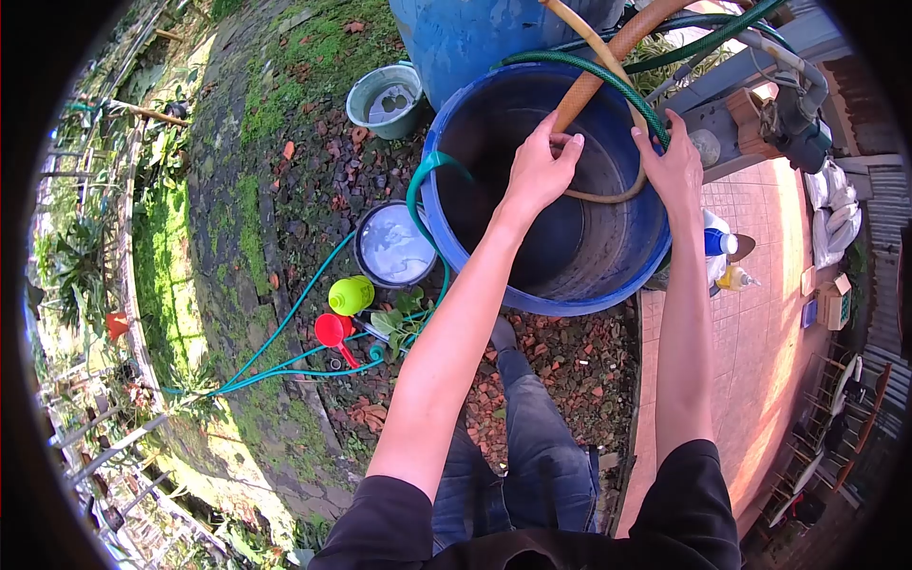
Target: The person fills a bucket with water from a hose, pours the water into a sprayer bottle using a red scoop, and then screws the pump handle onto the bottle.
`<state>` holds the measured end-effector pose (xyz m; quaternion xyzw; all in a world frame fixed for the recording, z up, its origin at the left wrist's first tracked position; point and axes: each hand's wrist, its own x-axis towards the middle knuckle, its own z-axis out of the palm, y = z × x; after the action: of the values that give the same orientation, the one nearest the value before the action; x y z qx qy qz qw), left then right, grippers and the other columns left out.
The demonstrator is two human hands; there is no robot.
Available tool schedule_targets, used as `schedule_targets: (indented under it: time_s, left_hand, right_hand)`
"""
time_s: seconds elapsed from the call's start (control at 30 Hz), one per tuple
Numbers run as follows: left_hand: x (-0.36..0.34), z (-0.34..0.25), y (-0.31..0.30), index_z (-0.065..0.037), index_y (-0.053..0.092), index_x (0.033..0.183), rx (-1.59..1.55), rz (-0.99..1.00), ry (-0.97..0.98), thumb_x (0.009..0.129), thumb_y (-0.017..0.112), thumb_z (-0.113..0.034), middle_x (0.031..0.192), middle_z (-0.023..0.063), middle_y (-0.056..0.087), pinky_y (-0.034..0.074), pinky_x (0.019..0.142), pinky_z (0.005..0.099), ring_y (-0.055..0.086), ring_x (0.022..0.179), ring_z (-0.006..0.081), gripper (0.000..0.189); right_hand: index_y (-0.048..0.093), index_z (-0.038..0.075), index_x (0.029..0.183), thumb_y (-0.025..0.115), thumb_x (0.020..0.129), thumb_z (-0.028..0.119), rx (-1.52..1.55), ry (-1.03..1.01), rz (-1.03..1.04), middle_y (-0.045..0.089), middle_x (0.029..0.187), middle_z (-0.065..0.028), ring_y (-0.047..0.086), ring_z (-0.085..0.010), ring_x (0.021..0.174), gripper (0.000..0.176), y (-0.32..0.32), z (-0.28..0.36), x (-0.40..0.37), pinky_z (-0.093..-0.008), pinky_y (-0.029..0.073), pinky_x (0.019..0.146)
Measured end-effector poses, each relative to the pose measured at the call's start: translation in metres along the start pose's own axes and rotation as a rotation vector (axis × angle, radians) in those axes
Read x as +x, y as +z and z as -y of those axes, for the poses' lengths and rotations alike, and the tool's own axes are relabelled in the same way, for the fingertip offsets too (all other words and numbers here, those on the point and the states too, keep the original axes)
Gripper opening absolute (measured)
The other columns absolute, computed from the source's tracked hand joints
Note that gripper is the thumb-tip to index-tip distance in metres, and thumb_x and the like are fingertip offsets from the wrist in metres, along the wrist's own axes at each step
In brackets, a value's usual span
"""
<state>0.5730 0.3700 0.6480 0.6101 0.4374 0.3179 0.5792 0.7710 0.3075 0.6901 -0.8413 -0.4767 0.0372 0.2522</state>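
Observation:
A large blue tub (546, 306) stands before me, with dark water visible in its bottom. My left hand (543, 169) is over the tub, its thumb and fingers closed around the lower part of a thick orange-brown hose (608, 76). At the tub's right rim, my right hand (673, 161) has thumb and fingers on either side of a dark green ribbed hose (622, 84). A thinner tan hose (608, 198) passes by the right thumb and curves down inside the tub. Over the left rim hangs a teal hose (415, 195).
A blue barrel (456, 43) stands behind the tub. Left are a grey-green bucket (385, 119), a bucket of whitish water (394, 249), a lime-green bottle (351, 295) and a red dipper (332, 330). Tiled floor (712, 380) lies right, with a pump-like machine (798, 119) above.

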Motion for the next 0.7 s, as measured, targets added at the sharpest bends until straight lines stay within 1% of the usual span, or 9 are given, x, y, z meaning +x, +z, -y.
schedule_targets:
  time_s: [0.1,0.2,0.23,0.3,0.4,0.5,0.53,0.6,0.7]
  left_hand:
    - [-0.003,-0.002,-0.004,0.006,0.041,0.149,-0.024,-0.008,-0.014,0.098,0.065,-0.025,0.109,0.0152,0.072,0.053,0.086,0.0305,0.069,0.093,0.0170,0.064]
    - [-0.004,0.003,-0.007,0.006,0.041,0.149,-0.024,-0.018,-0.011,0.098,0.065,-0.024,0.108,0.0142,0.073,0.053,0.085,0.0301,0.069,0.092,0.0160,0.064]
    - [-0.005,0.004,-0.010,0.006,0.041,0.149,-0.025,-0.025,-0.013,0.098,0.065,-0.024,0.107,0.0138,0.073,0.053,0.084,0.0299,0.069,0.090,0.0154,0.064]
    - [-0.006,0.008,-0.013,0.006,0.041,0.149,-0.027,-0.038,-0.018,0.098,0.065,-0.024,0.106,0.0128,0.073,0.053,0.082,0.0294,0.069,0.087,0.0140,0.064]
    - [-0.009,0.015,-0.019,0.006,0.042,0.148,-0.034,-0.057,-0.023,0.095,0.064,-0.027,0.103,0.0128,0.074,0.054,0.086,0.0343,0.071,0.088,0.0205,0.066]
    - [-0.014,0.020,-0.027,0.007,0.042,0.148,-0.040,-0.070,-0.033,0.095,0.065,-0.027,0.103,0.0130,0.074,0.055,0.086,0.0342,0.072,0.089,0.0207,0.066]
    - [-0.015,0.021,-0.029,0.007,0.042,0.148,-0.046,-0.070,-0.029,0.096,0.066,-0.026,0.105,0.0126,0.073,0.054,0.083,0.0325,0.070,0.086,0.0179,0.066]
    - [-0.017,0.023,-0.034,0.008,0.041,0.148,-0.055,-0.069,-0.025,0.097,0.067,-0.023,0.107,0.0119,0.072,0.053,0.077,0.0291,0.067,0.081,0.0125,0.065]
    - [-0.029,0.026,-0.043,0.006,0.047,0.144,-0.056,-0.100,-0.003,0.095,0.067,-0.025,0.102,0.0131,0.073,0.056,0.082,0.0344,0.071,0.087,0.0203,0.062]
  right_hand:
    - [0.055,0.003,0.137,0.070,0.090,0.040,-0.056,-0.079,-0.089,0.067,0.119,-0.0240,0.064,-0.0400,0.113,0.061,0.011,-0.014,-0.001,-0.0462,0.048,0.097]
    - [0.055,0.002,0.136,0.067,0.092,0.035,-0.025,-0.072,-0.080,0.065,0.122,-0.0238,0.062,-0.0396,0.115,0.056,0.015,-0.031,0.004,-0.0455,0.048,0.098]
    - [0.056,0.001,0.136,0.065,0.093,0.030,-0.058,-0.068,-0.098,0.065,0.121,-0.0231,0.061,-0.0402,0.115,0.052,0.016,-0.033,0.004,-0.0457,0.047,0.099]
    - [0.056,0.001,0.136,0.065,0.093,0.030,-0.080,-0.073,-0.112,0.064,0.121,-0.0233,0.061,-0.0410,0.116,0.053,0.019,-0.036,0.005,-0.0456,0.047,0.100]
    - [0.054,0.001,0.138,0.066,0.093,0.030,-0.102,-0.056,-0.101,0.062,0.124,-0.0246,0.059,-0.0418,0.118,0.055,0.024,-0.039,0.004,-0.0462,0.046,0.101]
    - [0.052,0.001,0.140,0.066,0.093,0.031,-0.091,-0.053,-0.108,0.061,0.127,-0.0260,0.058,-0.0422,0.120,0.058,0.030,-0.043,0.003,-0.0463,0.045,0.103]
    - [0.052,0.001,0.141,0.066,0.094,0.032,-0.081,-0.058,-0.116,0.061,0.128,-0.0264,0.058,-0.0423,0.121,0.059,0.032,-0.045,0.004,-0.0463,0.045,0.104]
    - [0.049,-0.003,0.141,0.068,0.092,0.030,-0.145,-0.083,-0.155,0.058,0.132,-0.0268,0.055,-0.0428,0.124,0.062,0.034,-0.044,0.003,-0.0471,0.043,0.106]
    - [0.048,-0.005,0.141,0.069,0.092,0.029,-0.221,-0.187,-0.247,0.054,0.137,-0.0270,0.052,-0.0431,0.127,0.062,0.032,-0.034,-0.007,-0.0476,0.041,0.108]
